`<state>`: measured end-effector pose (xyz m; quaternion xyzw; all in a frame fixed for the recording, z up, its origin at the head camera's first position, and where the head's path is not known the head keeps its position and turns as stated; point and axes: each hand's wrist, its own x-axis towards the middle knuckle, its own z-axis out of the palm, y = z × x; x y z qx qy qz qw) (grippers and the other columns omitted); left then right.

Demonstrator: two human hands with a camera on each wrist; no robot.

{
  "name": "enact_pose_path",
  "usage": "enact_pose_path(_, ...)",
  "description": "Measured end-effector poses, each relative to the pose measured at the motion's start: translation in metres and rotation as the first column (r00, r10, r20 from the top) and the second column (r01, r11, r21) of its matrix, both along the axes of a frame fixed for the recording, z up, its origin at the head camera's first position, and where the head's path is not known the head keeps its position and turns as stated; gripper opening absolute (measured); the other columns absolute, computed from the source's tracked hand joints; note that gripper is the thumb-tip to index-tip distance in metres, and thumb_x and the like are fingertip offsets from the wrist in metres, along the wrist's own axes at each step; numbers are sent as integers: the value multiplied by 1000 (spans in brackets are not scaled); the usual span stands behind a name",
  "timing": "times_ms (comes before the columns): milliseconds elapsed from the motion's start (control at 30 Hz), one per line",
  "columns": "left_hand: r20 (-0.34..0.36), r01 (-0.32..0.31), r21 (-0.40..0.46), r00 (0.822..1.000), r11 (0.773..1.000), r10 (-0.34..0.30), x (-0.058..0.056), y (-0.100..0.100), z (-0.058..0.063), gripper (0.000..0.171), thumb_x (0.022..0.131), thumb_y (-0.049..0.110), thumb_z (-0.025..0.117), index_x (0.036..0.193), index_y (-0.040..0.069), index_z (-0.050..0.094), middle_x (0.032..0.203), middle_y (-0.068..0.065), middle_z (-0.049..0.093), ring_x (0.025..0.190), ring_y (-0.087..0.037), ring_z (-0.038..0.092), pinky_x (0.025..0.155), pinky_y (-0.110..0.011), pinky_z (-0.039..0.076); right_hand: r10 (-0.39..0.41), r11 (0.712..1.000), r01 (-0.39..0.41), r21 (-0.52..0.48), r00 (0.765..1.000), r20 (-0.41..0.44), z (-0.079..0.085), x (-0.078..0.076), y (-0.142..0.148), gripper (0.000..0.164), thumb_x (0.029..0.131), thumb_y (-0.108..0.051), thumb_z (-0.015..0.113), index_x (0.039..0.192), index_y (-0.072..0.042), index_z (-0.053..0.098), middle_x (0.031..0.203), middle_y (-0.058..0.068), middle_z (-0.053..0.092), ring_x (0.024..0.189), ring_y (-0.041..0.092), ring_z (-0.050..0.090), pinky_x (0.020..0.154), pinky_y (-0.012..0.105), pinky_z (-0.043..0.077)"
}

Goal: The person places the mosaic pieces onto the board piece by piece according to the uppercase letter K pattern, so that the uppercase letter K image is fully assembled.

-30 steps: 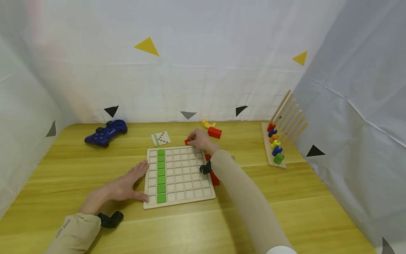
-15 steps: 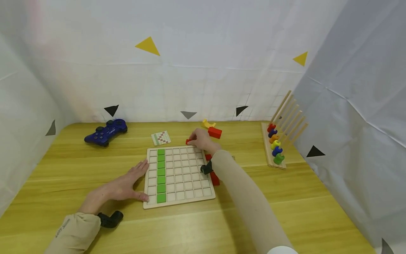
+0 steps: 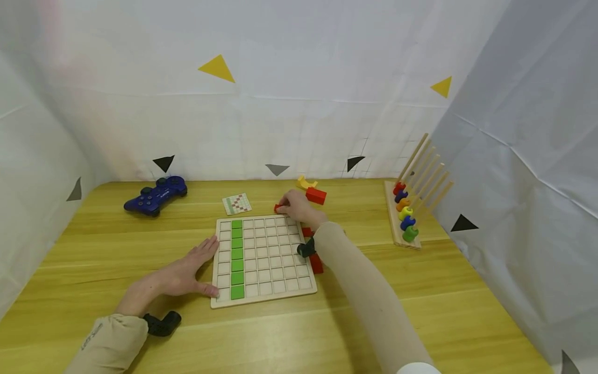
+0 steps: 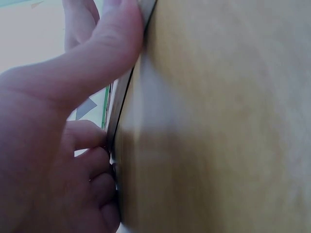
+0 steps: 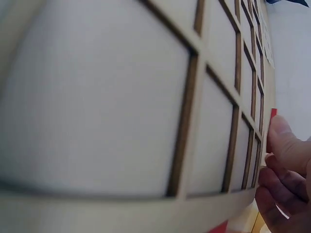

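A square wooden grid board (image 3: 275, 258) lies on the table, with a column of green tiles (image 3: 237, 253) in its second column from the left. My left hand (image 3: 184, 271) rests at the board's left side, fingers spread along the edge and thumb on the near left corner. Just past the far edge, my right hand (image 3: 299, 208) pinches a small red tile (image 3: 277, 209) between thumb and fingers. In the right wrist view, the thumb lies against the red tile (image 5: 272, 127). My right forearm partly covers red blocks (image 3: 316, 263) along the board's right side.
A printed pattern card (image 3: 237, 203) lies behind the board. Behind my right hand are a red block (image 3: 316, 196) and a yellow arch piece (image 3: 307, 182). A blue game controller (image 3: 156, 196) sits back left, and a peg stand with coloured beads (image 3: 405, 213) stands at the right.
My right hand has shifted slightly to the right with the red tile, still by the far edge. My left hand and the board have stayed in place.
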<state>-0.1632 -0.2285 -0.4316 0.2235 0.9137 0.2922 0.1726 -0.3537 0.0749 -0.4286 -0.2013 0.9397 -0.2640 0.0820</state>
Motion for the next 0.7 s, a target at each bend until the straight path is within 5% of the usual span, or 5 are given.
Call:
enact_pose_path(200,5,2,7,1000,1000,-2,0,0,-1,119,79,55,78,158,-5,10,166,-24,-1,152,-46,-2,120,-65,5,-29,997,29,-72,1000,10,6,8,7,28,98,-24,65,119,-4,64,117,9,64,106,24,59,93,35,53)
enact_pose_path(700,12,-4,16,1000,1000,3,0,0,0,119,80,54,78,158,-5,11,166,-24,-1,152,-46,-2,120,-65,4,40,978,-36,-207,999,17,19,39,12,28,98,-24,64,119,-5,65,113,6,67,102,20,63,90,33,55)
